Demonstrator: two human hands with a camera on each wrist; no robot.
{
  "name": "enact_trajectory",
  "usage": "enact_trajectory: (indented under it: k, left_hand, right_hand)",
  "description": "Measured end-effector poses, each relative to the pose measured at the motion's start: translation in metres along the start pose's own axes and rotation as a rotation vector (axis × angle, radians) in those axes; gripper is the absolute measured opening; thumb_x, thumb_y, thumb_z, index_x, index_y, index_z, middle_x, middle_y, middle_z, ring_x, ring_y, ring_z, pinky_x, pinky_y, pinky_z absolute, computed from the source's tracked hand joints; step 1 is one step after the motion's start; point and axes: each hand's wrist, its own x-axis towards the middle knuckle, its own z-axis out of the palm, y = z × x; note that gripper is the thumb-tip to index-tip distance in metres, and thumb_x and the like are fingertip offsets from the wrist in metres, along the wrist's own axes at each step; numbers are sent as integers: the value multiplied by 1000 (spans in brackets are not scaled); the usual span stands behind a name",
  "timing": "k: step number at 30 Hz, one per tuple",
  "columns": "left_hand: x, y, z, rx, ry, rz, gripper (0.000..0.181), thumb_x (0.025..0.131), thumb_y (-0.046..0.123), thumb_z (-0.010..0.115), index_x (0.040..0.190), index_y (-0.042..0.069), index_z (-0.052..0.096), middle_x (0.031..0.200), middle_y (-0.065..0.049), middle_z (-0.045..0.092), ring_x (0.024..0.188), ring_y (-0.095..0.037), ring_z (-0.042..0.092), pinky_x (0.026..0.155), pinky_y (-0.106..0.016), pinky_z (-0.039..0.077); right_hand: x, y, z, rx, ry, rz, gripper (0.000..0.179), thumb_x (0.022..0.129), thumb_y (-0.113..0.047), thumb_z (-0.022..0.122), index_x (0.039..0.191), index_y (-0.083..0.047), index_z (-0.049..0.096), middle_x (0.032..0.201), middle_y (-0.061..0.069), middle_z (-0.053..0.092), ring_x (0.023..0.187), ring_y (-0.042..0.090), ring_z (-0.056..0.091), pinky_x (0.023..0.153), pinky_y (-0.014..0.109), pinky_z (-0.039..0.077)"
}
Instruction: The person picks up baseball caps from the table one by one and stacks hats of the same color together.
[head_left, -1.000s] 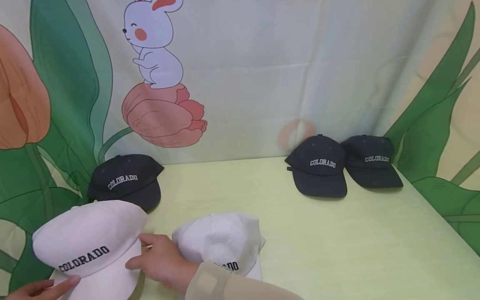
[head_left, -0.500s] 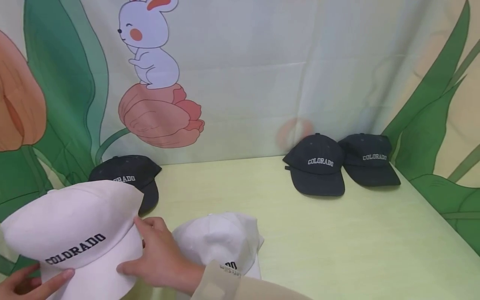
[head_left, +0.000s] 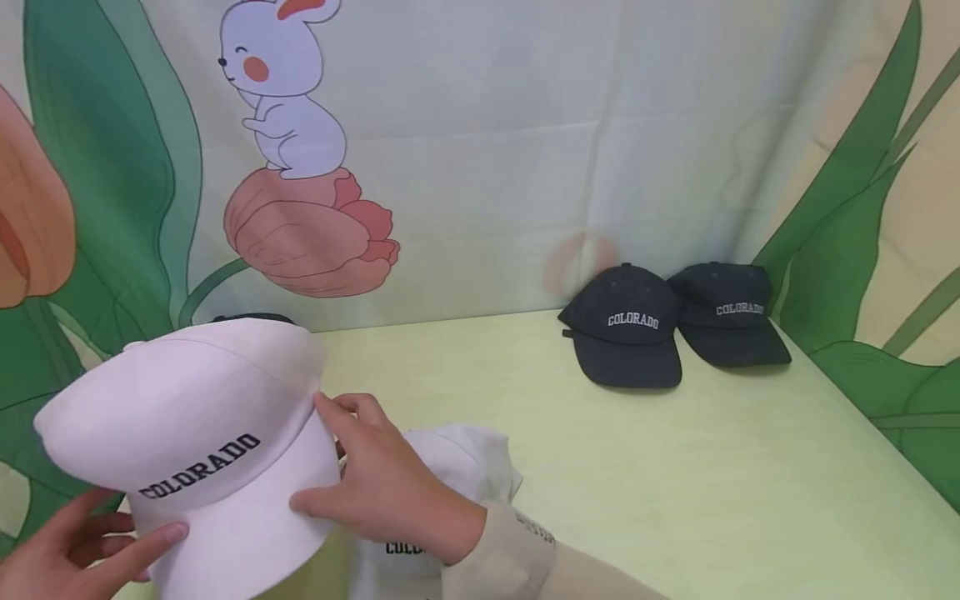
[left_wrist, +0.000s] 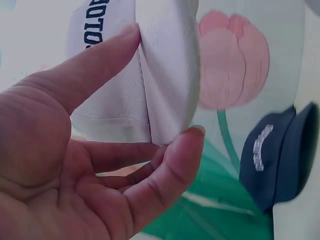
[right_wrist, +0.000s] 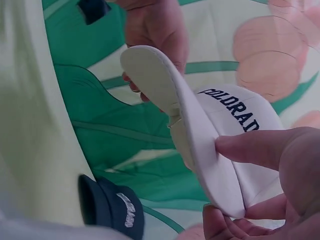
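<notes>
A white baseball cap [head_left: 202,392] with dark COLORADO lettering is held up at the left of the head view, brim toward the viewer. My left hand [head_left: 86,546] grips its left side, thumb on top by the brim seam and fingers at the edge below. On the other side my right hand [head_left: 390,483] pinches the brim's right edge between thumb and fingers. Behind the right wrist lies a second white cap [head_left: 468,458], partly covered by that hand and sleeve. The left dark cap [head_left: 251,318] is almost wholly hidden by the held cap; it shows in the left wrist view.
Two dark navy caps, a nearer one [head_left: 626,329] and a farther one [head_left: 727,317], sit side by side at the back right of the pale yellow-green table [head_left: 675,483]. Behind the table hangs a printed cloth [head_left: 465,167] with a rabbit and tulips.
Both hands have raised the white cap, which first shifted left and then back right. It now covers most of the left dark cap. The right forearm hides more of the second white cap.
</notes>
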Motion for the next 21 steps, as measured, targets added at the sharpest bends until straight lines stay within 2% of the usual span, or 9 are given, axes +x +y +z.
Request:
enact_trajectory:
  k: [5,8,11,16,21]
  left_hand:
    - [-7,22,9,32,-43,77,112,79,60,70,155,3,9,136,-33,41,86,-21,65,73,-40,58]
    - [-8,27,16,45,-35,100,113,77,61,71,155,4,13,133,-32,47,87,-20,66,71,-38,58]
    - [-8,29,20,73,-55,126,112,77,62,71,154,4,14,129,-31,52,88,-20,67,70,-37,57]
    - [-10,38,28,101,-116,141,113,77,62,71,154,3,15,119,-24,61,87,-17,67,70,-34,56]
    - [-15,52,43,63,-131,150,111,74,59,75,152,3,19,114,-17,57,91,-18,62,72,-33,57]
  right_hand:
    - [-10,8,-19,61,21,46,90,78,-26,79,153,-25,28,144,-7,36,92,-4,51,75,11,47]
    - [-15,13,-25,74,39,57,91,77,-24,80,152,-24,29,143,-6,36,93,-3,52,75,12,48]
    - [-19,18,-29,70,57,55,91,77,-23,81,152,-22,30,143,-5,37,94,-1,52,75,12,48]
    - [-26,25,-36,59,76,73,90,77,-25,81,152,-21,32,142,-3,38,95,1,53,75,13,49]
    - [-36,39,-43,48,103,93,88,77,-27,82,150,-20,35,139,-1,42,89,3,54,74,15,50]
